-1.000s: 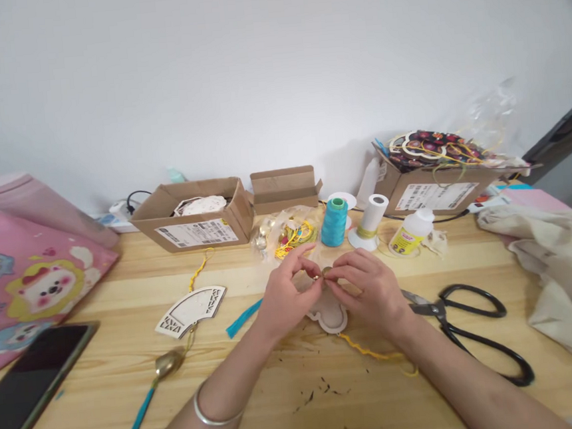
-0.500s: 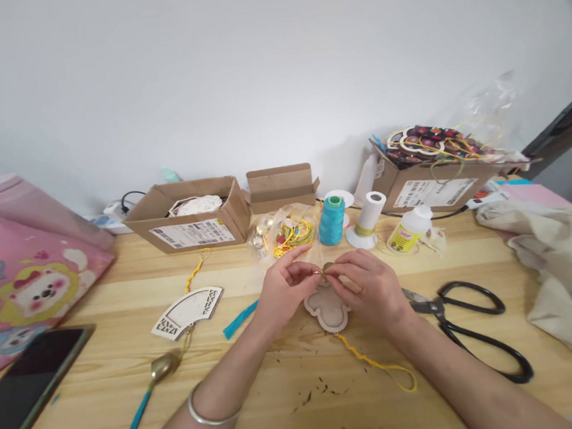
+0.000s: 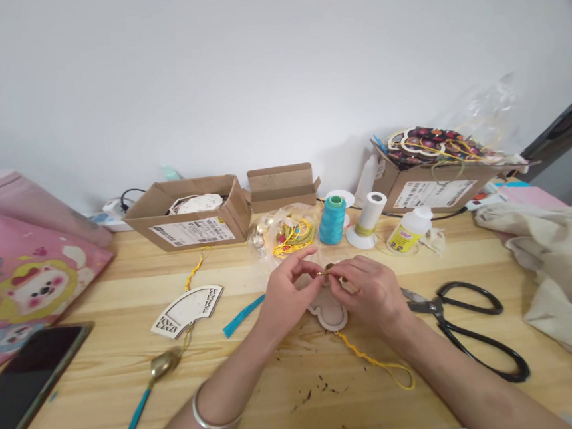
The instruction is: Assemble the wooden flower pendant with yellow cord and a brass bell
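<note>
My left hand (image 3: 291,284) and my right hand (image 3: 367,286) meet over the table, thumb and forefinger of each pinched on a thin cord (image 3: 324,274). A small gold piece (image 3: 329,267) shows behind the fingertips; much of it is covered. Below them lies a pale flower-shaped frame (image 3: 332,314), partly hidden by my hands. A braided yellow cord (image 3: 366,356) with a loop runs from its lower edge. Beside my left wrist rests a teal tassel (image 3: 242,316). Black-handled scissors (image 3: 437,307) lie to the right of my right hand.
To the left are a fan-shaped ornament (image 3: 188,311) with a gold cap (image 3: 163,364) and teal tassel, and a phone (image 3: 30,377). Behind stand cardboard boxes (image 3: 190,213), a teal thread spool (image 3: 332,220), a white spool (image 3: 369,220) and a glue bottle (image 3: 410,230). Cloth (image 3: 565,263) lies right.
Both hands stay pinched together and have shifted slightly, with the right fingers closing in toward the left. The flower-shaped frame is a little more covered.
</note>
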Action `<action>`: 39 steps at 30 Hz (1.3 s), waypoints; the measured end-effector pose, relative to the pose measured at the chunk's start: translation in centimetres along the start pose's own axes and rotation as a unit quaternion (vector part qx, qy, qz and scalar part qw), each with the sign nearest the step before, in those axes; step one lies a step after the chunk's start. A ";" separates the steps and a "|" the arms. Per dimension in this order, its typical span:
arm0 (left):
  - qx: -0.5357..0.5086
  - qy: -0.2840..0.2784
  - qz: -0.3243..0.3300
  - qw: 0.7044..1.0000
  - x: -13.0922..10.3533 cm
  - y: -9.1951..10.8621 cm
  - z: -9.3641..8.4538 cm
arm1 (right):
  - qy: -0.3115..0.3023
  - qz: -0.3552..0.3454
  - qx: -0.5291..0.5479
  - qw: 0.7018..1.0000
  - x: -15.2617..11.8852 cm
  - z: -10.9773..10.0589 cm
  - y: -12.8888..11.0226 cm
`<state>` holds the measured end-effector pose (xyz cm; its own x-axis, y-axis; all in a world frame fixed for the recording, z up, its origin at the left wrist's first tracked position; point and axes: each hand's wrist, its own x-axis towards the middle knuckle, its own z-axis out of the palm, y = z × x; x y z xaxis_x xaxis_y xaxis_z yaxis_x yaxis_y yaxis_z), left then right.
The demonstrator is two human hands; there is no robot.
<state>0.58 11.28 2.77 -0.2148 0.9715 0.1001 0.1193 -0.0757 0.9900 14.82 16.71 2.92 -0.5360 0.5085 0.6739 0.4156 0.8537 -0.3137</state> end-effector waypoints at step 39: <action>-0.101 -0.034 -0.125 0.986 0.3 0.5 -0.4 | -0.076 -0.010 0.129 0.989 0.4 0.3 1.6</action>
<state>0.21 11.47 3.33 -0.1463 0.9780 -0.1489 -0.1267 0.1307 0.9833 15.02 18.29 2.44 -0.6543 0.4852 0.5801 0.2133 0.8543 -0.4739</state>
